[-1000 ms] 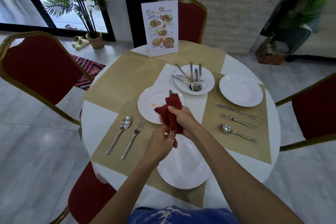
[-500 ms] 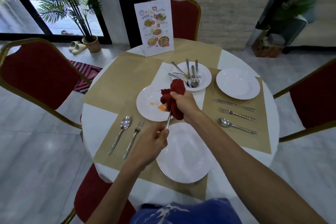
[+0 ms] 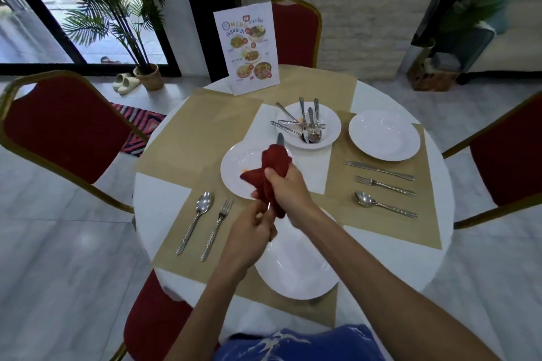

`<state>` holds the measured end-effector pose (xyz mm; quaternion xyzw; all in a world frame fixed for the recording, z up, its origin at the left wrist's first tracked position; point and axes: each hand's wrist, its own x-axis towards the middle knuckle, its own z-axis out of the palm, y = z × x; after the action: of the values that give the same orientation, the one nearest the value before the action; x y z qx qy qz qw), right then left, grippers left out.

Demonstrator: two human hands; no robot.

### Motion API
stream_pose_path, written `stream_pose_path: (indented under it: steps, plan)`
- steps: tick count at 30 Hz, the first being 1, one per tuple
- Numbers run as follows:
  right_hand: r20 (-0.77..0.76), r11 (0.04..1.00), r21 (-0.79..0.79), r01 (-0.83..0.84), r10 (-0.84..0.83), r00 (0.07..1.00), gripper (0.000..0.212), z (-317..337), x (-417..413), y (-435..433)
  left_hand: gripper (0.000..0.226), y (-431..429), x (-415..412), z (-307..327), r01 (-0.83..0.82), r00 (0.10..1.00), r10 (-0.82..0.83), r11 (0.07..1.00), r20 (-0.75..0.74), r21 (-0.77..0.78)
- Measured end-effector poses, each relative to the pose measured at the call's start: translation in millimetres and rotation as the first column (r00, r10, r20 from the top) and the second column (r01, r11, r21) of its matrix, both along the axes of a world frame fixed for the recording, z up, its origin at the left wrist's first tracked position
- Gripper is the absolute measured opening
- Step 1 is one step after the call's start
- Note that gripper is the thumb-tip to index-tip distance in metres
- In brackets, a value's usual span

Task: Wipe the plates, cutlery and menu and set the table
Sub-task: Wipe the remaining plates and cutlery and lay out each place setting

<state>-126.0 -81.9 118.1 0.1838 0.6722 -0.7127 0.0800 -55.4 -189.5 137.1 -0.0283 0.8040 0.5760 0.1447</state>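
Note:
My left hand (image 3: 249, 236) grips the handle of a table knife (image 3: 280, 139), whose tip pokes out beyond the red cloth (image 3: 274, 167). My right hand (image 3: 289, 189) grips that cloth, wrapped round the blade. Both are held over a white plate with an orange smear (image 3: 239, 165). A clean white plate (image 3: 296, 272) lies nearest me, partly under my arms. A bowl-like plate (image 3: 328, 123) behind holds several pieces of cutlery. A spoon (image 3: 195, 220) and fork (image 3: 217, 228) lie on the left placemat. The menu card (image 3: 246, 47) stands at the far side.
On the right placemat lie a white plate (image 3: 384, 135), a knife (image 3: 378, 170), a fork (image 3: 385, 184) and a spoon (image 3: 384, 204). Red chairs with gold frames stand at the left (image 3: 58, 129), far side (image 3: 296, 29) and right (image 3: 507, 149) of the round table (image 3: 158, 202).
My right hand with the cloth slid out along the blade and then back toward the handle. The knife tip shows past the cloth again. My left hand keeps hold of the handle.

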Motion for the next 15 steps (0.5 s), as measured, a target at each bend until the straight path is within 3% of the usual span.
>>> stream_pose_path:
  steps: [3, 6, 8, 11, 13, 15]
  plan:
    - [-0.009, 0.999, -0.023, 0.042, -0.042, 0.999, 0.017, 16.8, -19.3, 28.0, 0.018, -0.6, 9.2, -2.3, 0.041, 0.998, -0.042, 0.999, 0.049, 0.033]
    - [-0.04, 0.991, 0.068, 0.115, -0.112, 0.993, 0.013, 23.0, -28.9, 50.4, 0.022, -2.5, 9.8, 2.9, 0.058, 0.996, -0.06, 0.997, 0.058, 0.043]
    - [-0.042, 0.964, 0.078, 0.253, -0.25, 0.967, 0.012, 21.3, -33.2, 68.8, 0.024, -8.3, 9.6, 5.6, 0.047, 0.998, -0.046, 0.999, 0.043, -0.01]
    - [0.004, 0.907, 0.045, 0.419, -0.42, 0.908, 0.016, 19.0, -32.1, 87.8, 0.025, -18.5, 10.7, 1.6, -0.075, 0.997, 0.072, 0.99, -0.022, -0.121]
    - [0.028, 0.96, -0.01, 0.28, -0.28, 0.96, 0.016, 17.6, -18.1, 66.7, 0.026, -18.8, 6.6, -1.4, -0.168, 0.986, 0.164, 0.977, -0.044, -0.13]
    - [-0.017, 0.995, -0.064, 0.083, -0.084, 0.996, 0.022, 14.6, 2.6, 30.1, 0.027, -13.7, 1.1, 0.2, -0.13, 0.991, 0.127, 0.986, -0.042, -0.102]
